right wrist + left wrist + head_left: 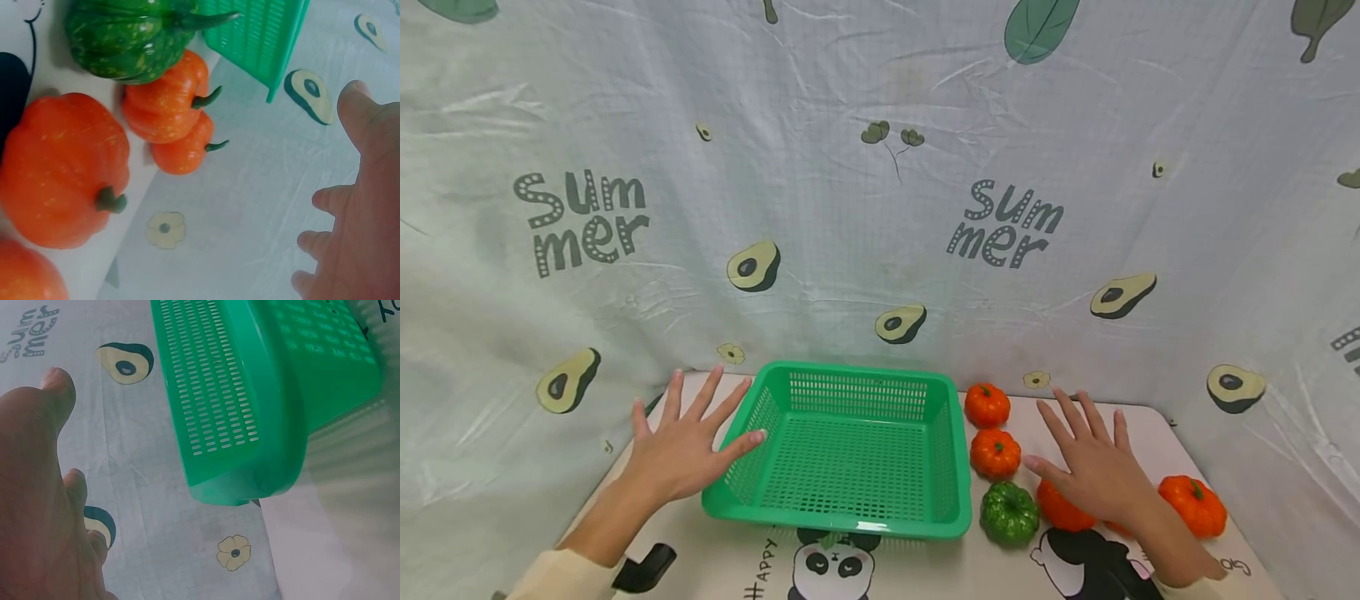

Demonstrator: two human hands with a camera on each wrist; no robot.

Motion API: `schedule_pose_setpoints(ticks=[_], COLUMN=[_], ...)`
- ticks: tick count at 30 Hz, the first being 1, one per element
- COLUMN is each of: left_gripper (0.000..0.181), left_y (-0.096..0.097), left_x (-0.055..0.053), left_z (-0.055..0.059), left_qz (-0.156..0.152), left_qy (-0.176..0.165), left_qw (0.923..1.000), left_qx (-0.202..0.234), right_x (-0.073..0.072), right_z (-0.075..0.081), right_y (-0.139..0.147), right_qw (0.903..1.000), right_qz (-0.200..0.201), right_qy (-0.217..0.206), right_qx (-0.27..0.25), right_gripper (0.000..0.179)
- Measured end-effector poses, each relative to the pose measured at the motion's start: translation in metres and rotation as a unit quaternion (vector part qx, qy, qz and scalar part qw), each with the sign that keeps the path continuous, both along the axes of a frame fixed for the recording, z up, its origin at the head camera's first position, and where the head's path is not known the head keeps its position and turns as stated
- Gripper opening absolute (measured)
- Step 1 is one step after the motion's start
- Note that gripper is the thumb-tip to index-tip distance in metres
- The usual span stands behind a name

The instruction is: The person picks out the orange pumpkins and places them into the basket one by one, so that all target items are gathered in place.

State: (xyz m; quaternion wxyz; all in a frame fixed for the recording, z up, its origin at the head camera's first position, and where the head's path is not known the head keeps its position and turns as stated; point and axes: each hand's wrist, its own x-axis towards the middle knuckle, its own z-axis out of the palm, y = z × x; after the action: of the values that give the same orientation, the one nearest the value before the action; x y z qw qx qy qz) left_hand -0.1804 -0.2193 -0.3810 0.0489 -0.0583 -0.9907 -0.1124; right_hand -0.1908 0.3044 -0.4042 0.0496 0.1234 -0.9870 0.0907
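Note:
A green plastic basket point(850, 467) with slotted sides stands on the table, nothing inside it. My left hand point(681, 450) is spread with straight fingers over the basket's left side, holding nothing. To the basket's right sit small orange pumpkins point(987, 406) and a green pumpkin point(1010, 514). My right hand point(1101, 467) is spread above the pumpkins, also holding nothing, and partly hides an orange pumpkin point(1063, 508). Another orange pumpkin point(1197, 507) lies right of that wrist. In the right wrist view the green pumpkin point(125, 37) shows a long curved stem.
The pale table point(700, 558) carries printed cartoon figures, including a panda point(833, 567). Behind it hangs a light curtain point(820, 192) printed with avocados and lettering, close to the table's back edge. A black object point(646, 568) shows at the left wrist.

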Motion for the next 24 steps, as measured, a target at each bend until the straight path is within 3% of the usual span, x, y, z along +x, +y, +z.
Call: schedule_pose_setpoints(ticks=[24], left_gripper=[0.089], left_y=[-0.003], left_x=[0.003], left_z=[-0.017], left_qz=[0.01], left_qy=[-0.019], left_qw=[0.9996], left_qx=[0.018], right_x=[0.01], right_z=[-0.019], right_y=[0.034], right_qw=[0.9996], right_qz=[-0.025], right_qy=[-0.011], right_qx=[0.008], right_gripper=[0.092])
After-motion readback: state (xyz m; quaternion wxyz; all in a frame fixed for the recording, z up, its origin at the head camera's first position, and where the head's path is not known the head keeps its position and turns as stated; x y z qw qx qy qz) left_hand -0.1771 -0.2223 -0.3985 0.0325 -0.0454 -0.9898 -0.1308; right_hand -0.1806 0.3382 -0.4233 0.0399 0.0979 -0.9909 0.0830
